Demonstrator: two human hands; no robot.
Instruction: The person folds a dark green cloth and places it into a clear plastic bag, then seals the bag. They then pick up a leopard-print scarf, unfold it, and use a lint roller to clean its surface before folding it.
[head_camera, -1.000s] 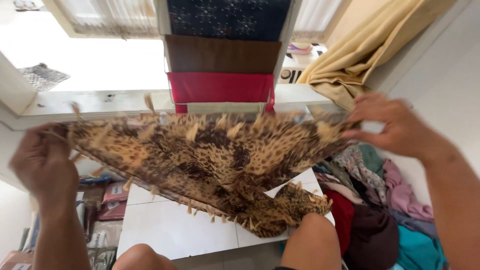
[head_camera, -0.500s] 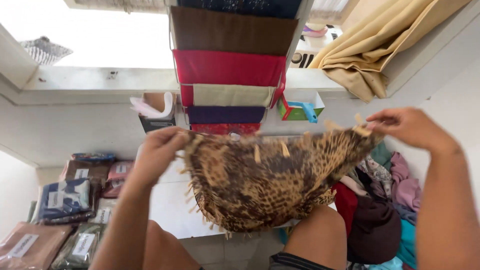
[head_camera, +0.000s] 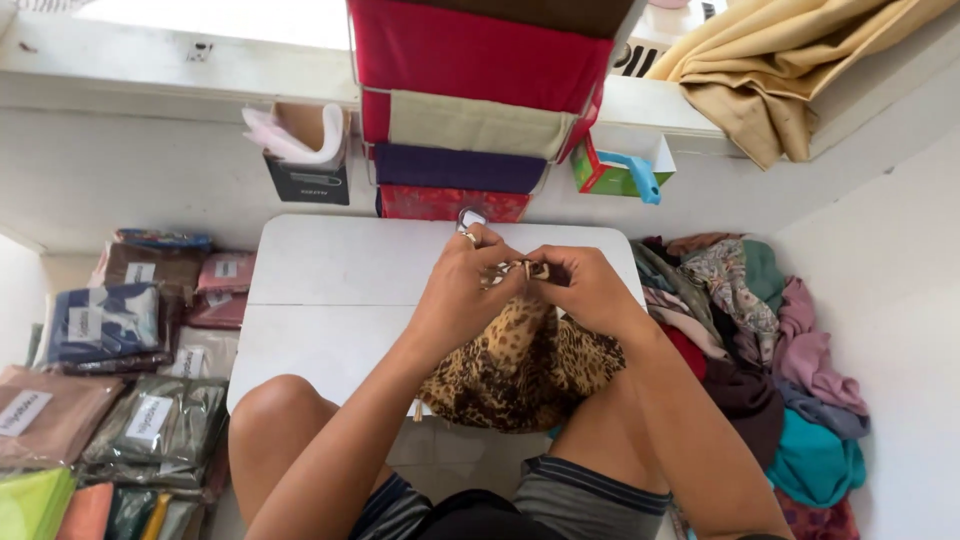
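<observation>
Leopard-print fringed scarf (head_camera: 520, 370) hangs halved over the white table's (head_camera: 330, 290) near edge, left hand (head_camera: 462, 290) and right hand (head_camera: 585, 292) pinching its matched corners; laying flat seems next.

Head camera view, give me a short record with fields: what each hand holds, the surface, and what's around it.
Left hand: left hand pinches the top edge of the leopard-print fringed cloth
Right hand: right hand grips the same edge, touching the left
Cloth: bunched, hanging down between the knees
Surface: low white table
Left side: flat plastic-wrapped fabric packs
Right side: loose pile of coloured clothes
Behind: stacked folded fabrics in red, beige and purple
</observation>
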